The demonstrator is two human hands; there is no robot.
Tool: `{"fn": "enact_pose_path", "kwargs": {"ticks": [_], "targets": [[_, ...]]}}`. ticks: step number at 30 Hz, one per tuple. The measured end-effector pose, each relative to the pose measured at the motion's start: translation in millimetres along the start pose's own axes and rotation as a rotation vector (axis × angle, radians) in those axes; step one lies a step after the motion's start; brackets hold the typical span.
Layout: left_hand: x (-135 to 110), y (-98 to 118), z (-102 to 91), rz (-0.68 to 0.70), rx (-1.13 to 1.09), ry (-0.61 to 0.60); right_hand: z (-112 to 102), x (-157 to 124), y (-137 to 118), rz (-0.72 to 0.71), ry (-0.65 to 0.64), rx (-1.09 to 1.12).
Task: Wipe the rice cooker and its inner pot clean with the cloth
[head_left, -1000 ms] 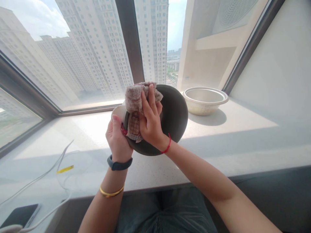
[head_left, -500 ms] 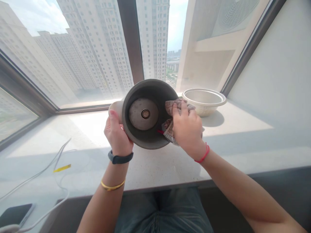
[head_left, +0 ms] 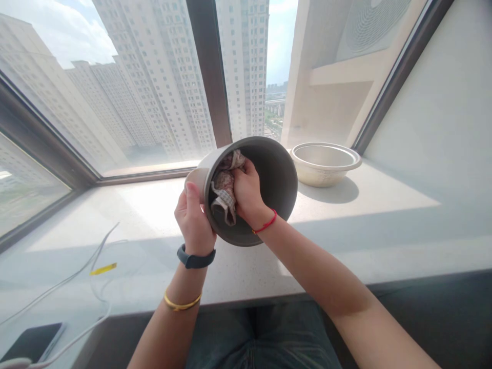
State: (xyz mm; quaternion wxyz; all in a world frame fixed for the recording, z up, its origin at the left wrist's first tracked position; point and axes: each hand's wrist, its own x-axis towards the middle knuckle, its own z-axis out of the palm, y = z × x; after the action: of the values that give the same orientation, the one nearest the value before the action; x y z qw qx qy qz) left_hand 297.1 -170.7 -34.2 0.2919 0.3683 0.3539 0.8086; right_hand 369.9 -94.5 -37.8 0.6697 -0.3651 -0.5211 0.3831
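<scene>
A rice cooker body point(head_left: 277, 179), pale outside and dark grey inside, is tipped on its side with its mouth facing me. My left hand point(head_left: 195, 220) grips its left side, thumb lying on the outer wall and the other fingers mostly hidden beneath. Reaching into the mouth, my right hand point(head_left: 249, 193) clutches a crumpled brownish checked cloth point(head_left: 225, 188) against the left part of the inner wall. The cloth and hand cover the heating plate at the bottom. To the right stands the metal inner pot point(head_left: 326, 173), upright with a wide flared rim.
Everything rests on a white windowsill point(head_left: 388, 241) below large windows. White cables point(head_left: 73, 277) with a yellow tag point(head_left: 103, 269) run along the left side. A dark phone point(head_left: 34, 342) lies at the lower left, near the sill's front edge.
My right hand has moved the cloth from the cooker's right rim leftward into its interior. The cooker body has turned slightly, showing more of its outer left wall.
</scene>
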Motion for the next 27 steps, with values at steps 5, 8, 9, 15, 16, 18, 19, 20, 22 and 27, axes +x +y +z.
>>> {"fn": "enact_pose_path", "kwargs": {"ticks": [5,8,9,15,16,18,19,20,22,27], "targets": [[1,1,-1.9,0.018,0.006,0.004,-31,-60,-22,-0.038,-0.385,-0.219],[5,0,-3.9,0.035,0.018,0.024,-79,-74,-30,-0.26,-0.711,-0.753],[6,0,-4.0,0.031,0.02,0.024,-95,-72,-32,-0.327,-0.74,-0.958],[5,3,4.3,-0.043,0.012,0.001,-138,-14,-48,-0.572,-0.505,-1.463],[5,4,6.1,-0.054,0.015,0.006,-136,-1,-52,-0.615,-0.505,-1.395],[5,5,8.9,-0.072,0.023,0.012,-127,22,-57,-0.7,-0.589,-1.242],[5,6,9.7,-0.081,0.026,0.01,-121,31,-59,-0.739,-0.648,-1.184],[7,6,10.2,-0.088,0.026,0.005,-115,38,-60,-0.769,-0.696,-1.142],[10,6,10.4,-0.09,0.021,-0.004,-106,44,-58,-0.77,-0.703,-1.135],[22,3,11.1,-0.1,-0.007,-0.003,-114,12,-47,-0.554,-0.554,-1.367]]}}
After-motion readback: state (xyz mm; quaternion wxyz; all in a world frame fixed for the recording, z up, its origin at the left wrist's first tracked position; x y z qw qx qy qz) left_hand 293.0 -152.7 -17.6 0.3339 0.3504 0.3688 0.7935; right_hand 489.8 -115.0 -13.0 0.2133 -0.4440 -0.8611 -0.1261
